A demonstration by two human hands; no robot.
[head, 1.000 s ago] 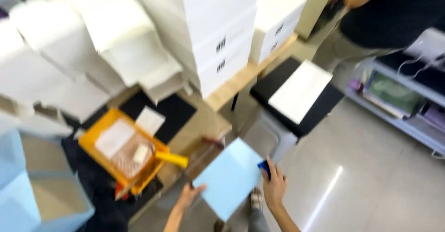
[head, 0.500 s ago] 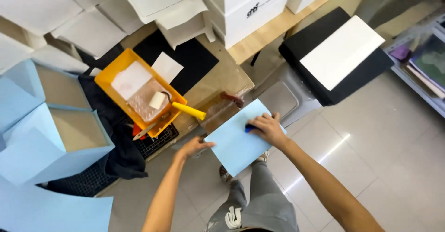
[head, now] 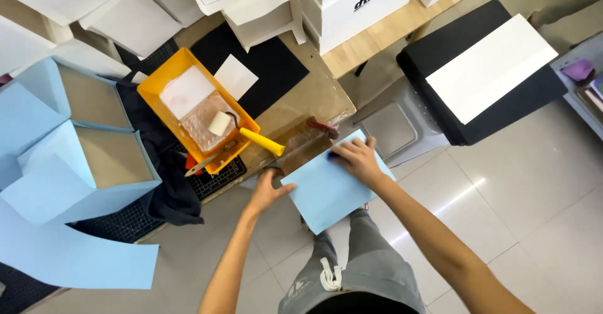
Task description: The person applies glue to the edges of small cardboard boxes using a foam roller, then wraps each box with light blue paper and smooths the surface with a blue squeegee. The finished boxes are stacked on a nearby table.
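Your left hand (head: 269,193) and right hand (head: 353,157) bare, no gloves, rings or watch to be seen, your forearms uncovered with no sleeve in view, your legs in grey trousers, a white drawstring hanging at the waist, a small white print on the left thigh

A paper sheet (head: 326,191) lies under both hands, right of the tray (head: 157,91) holding a roller (head: 221,124).
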